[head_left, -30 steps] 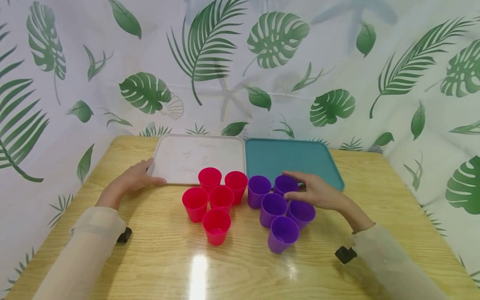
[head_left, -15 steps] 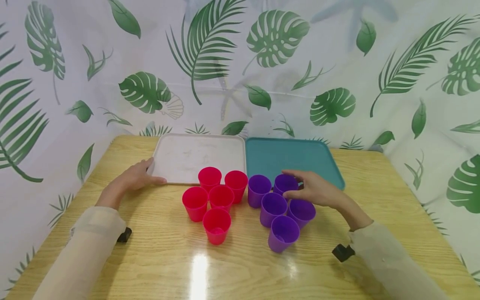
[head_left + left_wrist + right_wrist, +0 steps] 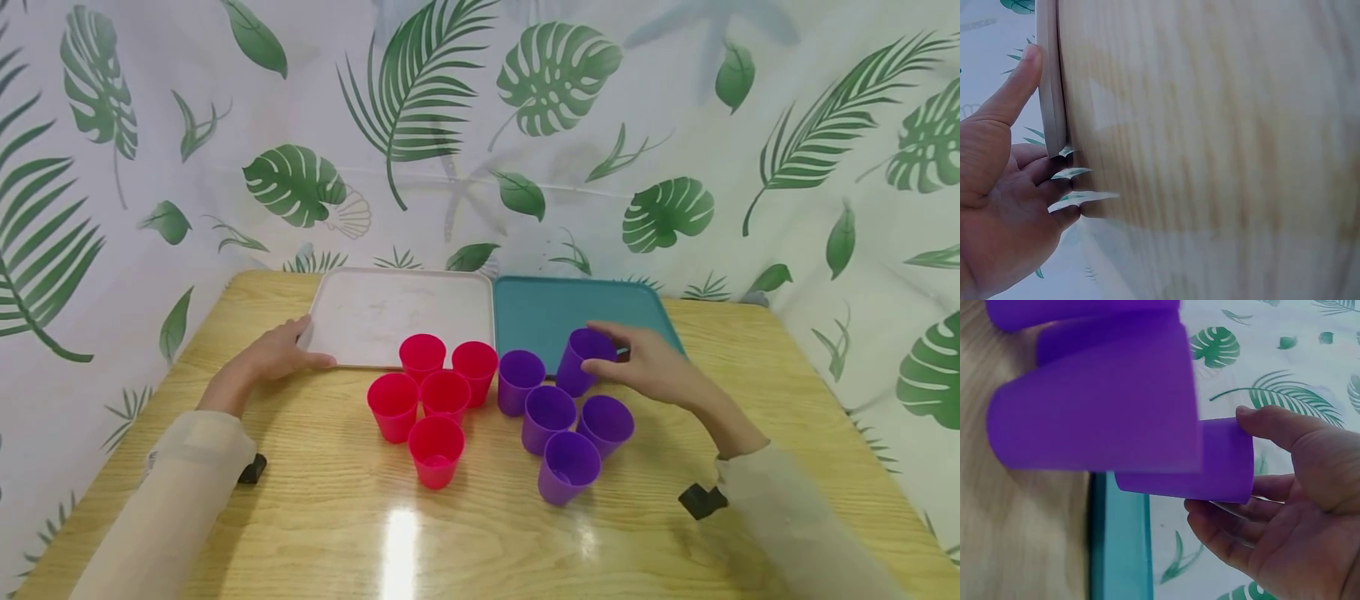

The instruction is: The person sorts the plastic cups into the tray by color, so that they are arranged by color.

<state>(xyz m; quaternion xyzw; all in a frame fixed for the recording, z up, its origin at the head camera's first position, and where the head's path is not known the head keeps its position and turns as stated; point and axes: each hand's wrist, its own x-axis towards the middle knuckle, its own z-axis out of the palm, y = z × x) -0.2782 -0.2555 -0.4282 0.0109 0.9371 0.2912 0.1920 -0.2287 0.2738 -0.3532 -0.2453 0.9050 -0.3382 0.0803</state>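
Observation:
My right hand [image 3: 652,367] grips a purple cup [image 3: 581,358] near its rim, thumb on the near side and fingers on the far side. That cup leans slightly and stands higher than the other purple cups, overlapping the front rim of the teal tray [image 3: 536,287]. In the right wrist view, the gripped cup [image 3: 1229,459] shows behind a nearer purple cup [image 3: 1097,412]. My left hand [image 3: 273,354] rests at the front left corner of the white tray [image 3: 360,292]. In the left wrist view, its thumb lies along the tray's edge [image 3: 1052,94], fingers relaxed beside the corner.
Several red cups [image 3: 437,450] stand upright, grouped left of centre on the wooden table [image 3: 315,517]. Several purple cups [image 3: 568,467] stand just right of them. The two trays lie side by side along the back, before a leaf-printed cloth [image 3: 435,192].
My right hand has raised one purple cup out of its group and tilted it, moving slightly right and back toward the teal tray. The left hand stays at the white tray's corner.

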